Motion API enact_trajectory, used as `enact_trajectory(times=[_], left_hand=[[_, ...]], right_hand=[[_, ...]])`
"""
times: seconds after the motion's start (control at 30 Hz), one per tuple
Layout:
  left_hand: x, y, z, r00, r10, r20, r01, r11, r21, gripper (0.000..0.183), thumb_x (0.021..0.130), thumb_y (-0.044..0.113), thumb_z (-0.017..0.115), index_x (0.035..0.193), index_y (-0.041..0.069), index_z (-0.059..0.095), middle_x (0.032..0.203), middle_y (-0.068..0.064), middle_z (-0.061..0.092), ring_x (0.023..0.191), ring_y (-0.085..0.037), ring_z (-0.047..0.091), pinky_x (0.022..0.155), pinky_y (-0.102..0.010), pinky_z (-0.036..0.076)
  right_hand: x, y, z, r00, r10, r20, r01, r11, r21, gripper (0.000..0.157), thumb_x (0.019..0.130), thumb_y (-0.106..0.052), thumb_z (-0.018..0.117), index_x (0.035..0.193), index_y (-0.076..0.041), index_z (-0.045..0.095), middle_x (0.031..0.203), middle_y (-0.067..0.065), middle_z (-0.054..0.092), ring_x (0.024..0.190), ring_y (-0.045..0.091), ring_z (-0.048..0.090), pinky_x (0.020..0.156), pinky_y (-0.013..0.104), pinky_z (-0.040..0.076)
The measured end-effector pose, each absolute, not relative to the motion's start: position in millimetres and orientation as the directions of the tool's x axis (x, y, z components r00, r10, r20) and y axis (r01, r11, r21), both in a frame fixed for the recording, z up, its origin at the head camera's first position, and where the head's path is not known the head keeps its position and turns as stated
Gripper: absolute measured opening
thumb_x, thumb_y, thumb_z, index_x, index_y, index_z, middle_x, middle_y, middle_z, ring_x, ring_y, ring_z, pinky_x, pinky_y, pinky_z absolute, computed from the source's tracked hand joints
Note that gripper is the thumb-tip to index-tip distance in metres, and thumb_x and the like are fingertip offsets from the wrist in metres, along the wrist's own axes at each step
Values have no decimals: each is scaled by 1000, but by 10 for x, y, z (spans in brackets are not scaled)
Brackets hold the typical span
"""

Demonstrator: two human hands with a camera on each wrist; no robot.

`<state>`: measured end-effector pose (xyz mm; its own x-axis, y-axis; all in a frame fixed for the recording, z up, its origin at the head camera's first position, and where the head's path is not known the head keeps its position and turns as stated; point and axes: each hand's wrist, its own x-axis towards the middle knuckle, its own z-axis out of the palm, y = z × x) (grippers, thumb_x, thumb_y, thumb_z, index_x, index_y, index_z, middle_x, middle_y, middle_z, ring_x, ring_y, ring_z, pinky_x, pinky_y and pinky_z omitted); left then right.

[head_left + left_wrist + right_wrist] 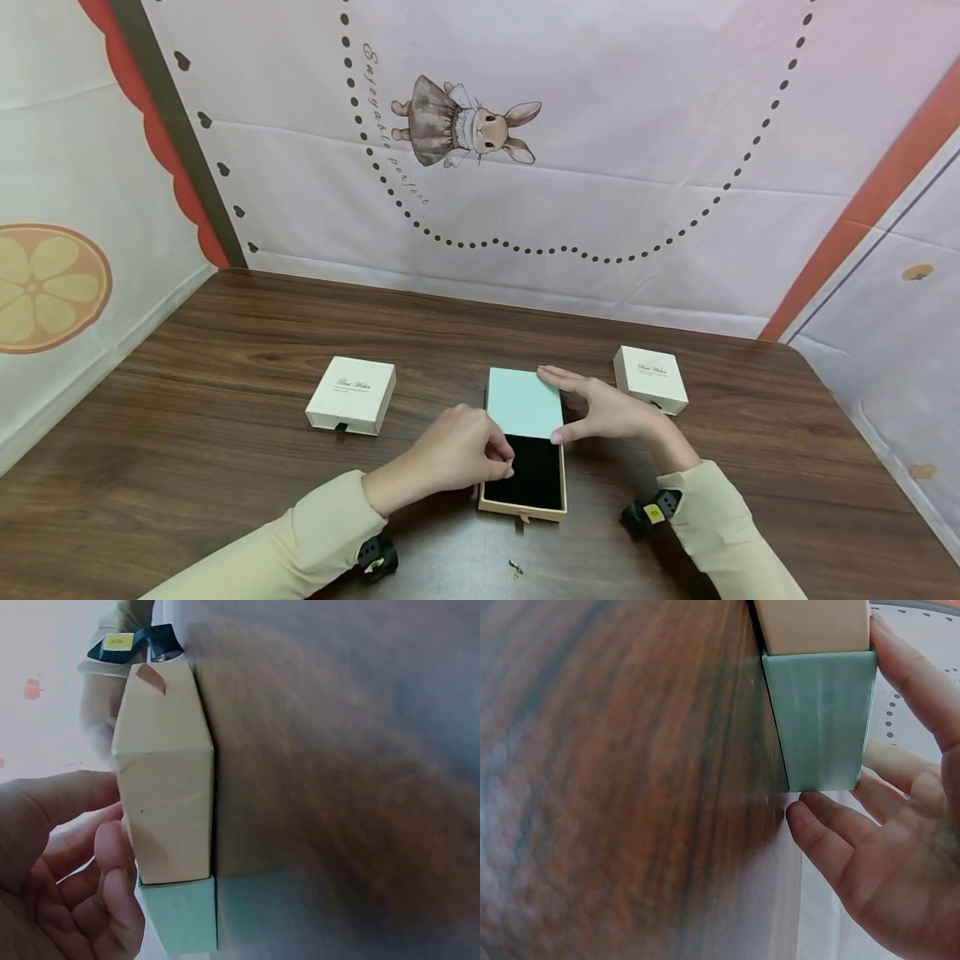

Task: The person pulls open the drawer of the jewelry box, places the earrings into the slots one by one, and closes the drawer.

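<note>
A box with a mint-green sleeve [523, 402] lies on the table, its tan drawer [522, 510] pulled out towards me, with a black lining inside. Over the drawer's left side, my left hand [461, 450] pinches a tiny thing between thumb and forefinger; the fingertips hide most of it, and I cannot tell its kind. My right hand [607, 408] holds the sleeve at its right side, fingers at the far end and thumb near the drawer opening. In the right wrist view, fingertips meet the green end [821, 724]. A small shiny metal piece [515, 568] lies in front of the drawer.
A white lidded-looking box [351, 393] with printed lettering and a dark tab stands to the left. Another white box [650, 377] stands behind my right hand. The brown wood-grain table [225, 400] ends at a printed cloth backdrop [637, 167].
</note>
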<state>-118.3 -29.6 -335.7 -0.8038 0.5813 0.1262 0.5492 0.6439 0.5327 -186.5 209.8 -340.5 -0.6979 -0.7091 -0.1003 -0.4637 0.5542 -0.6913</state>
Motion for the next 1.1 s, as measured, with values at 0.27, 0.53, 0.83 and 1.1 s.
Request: enact_trajectory(times=[0.27, 0.53, 0.83, 1.1], left_hand=[[-1095, -380, -3297, -810, 573, 126, 500, 560, 660, 7, 72, 18, 73, 77, 13, 74, 65, 9, 68, 54, 9, 53, 55, -13, 43], [-943, -430, -3257, -795, 599, 94, 446, 472, 761, 10, 72, 15, 73, 80, 9, 73, 70, 6, 69, 58, 9, 55, 57, -13, 45], [-786, -444, -3241, -776, 628, 58, 382, 395, 836, 13, 72, 12, 73, 83, 6, 73, 68, 5, 68, 58, 8, 56, 57, -13, 47], [-686, -449, -3257, -770, 637, 26, 332, 366, 869, 12, 71, 10, 74, 82, 6, 72, 69, 5, 68, 59, 7, 57, 57, -13, 48]], right_hand=[[-1867, 2091, -3398, -700, -706, -109, -458, 561, -690, 87, 76, -32, 71, 143, -6, 23, 151, 13, 17, 127, 35, 38, 97, 45, 39], [-1870, 2091, -3400, -698, -708, -108, -458, 558, -692, 87, 76, -31, 72, 143, -5, 22, 150, 15, 16, 131, 35, 30, 99, 47, 36], [-1845, 2093, -3389, -716, -687, -124, -419, 565, -711, 90, 74, -33, 73, 144, -8, 22, 151, 14, 15, 135, 33, 24, 102, 50, 31], [-1855, 2096, -3400, -709, -695, -122, -430, 563, -706, 88, 76, -31, 72, 144, -7, 21, 151, 16, 14, 133, 36, 27, 101, 50, 33]])
